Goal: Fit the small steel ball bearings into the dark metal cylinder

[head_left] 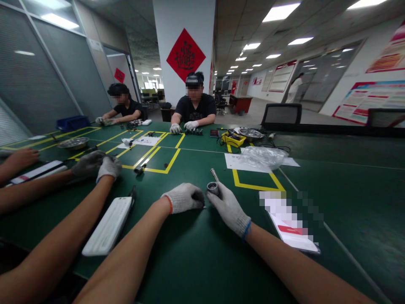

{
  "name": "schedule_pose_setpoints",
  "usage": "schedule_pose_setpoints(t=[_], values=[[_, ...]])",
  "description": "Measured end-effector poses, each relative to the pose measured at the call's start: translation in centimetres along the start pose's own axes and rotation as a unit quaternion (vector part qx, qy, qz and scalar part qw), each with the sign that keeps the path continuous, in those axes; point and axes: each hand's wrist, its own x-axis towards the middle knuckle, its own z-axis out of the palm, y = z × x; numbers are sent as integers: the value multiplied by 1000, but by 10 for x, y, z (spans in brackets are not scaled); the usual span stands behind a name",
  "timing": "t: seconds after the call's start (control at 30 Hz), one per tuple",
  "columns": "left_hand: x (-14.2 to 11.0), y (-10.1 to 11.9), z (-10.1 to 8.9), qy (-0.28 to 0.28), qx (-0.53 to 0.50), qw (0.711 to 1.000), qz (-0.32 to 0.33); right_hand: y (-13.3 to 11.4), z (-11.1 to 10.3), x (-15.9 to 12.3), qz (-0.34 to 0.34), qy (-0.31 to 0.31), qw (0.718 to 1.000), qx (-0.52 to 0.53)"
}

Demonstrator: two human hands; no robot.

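Grey metal, smooth-walled and open at the top, makes up the hollow cylinder (213, 188) held in the right hand (230, 209), thumb and fingers closed around its side just above the green tabletop (196, 261). A slim metal rod (214, 175) slants up just behind it; whether the two are joined, I cannot tell. Near them, the left hand (183, 197) is half curled with its fingertips bunched together, and whether they grip anything is unclear. A tiny shiny piece (204, 207) shows right below those fingertips — too small to identify.

That tiny piece seems the likeliest loss: thick knitted fingers feel little, so a clumsy pinch could flick it across the slick surface. The cylinder's round wall might also turn or slip against the fabric if the right hand's hold loosens, and tipping it could spill anything loose inside.

Both gloves are coarse, off-white knit, darkened at the left fingertips, with an orange cuff edge on the left and blue on the right. Nearby lie a rounded white oblong case (109, 226) — hard and glossy-looking — and, farther off, crumpled clear plastic (265, 158) beside flat yellow tape (253, 185).
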Motion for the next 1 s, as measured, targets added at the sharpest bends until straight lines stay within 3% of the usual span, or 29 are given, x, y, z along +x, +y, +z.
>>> schedule_pose_setpoints(t=[0.57,1.0], values=[[-3,8,-4,-9,33,999,-29,-1,-1,-1,13,-4,1000,-13],[-3,9,-3,-5,67,998,-5,0,0,-1,8,-2,1000,-11]])
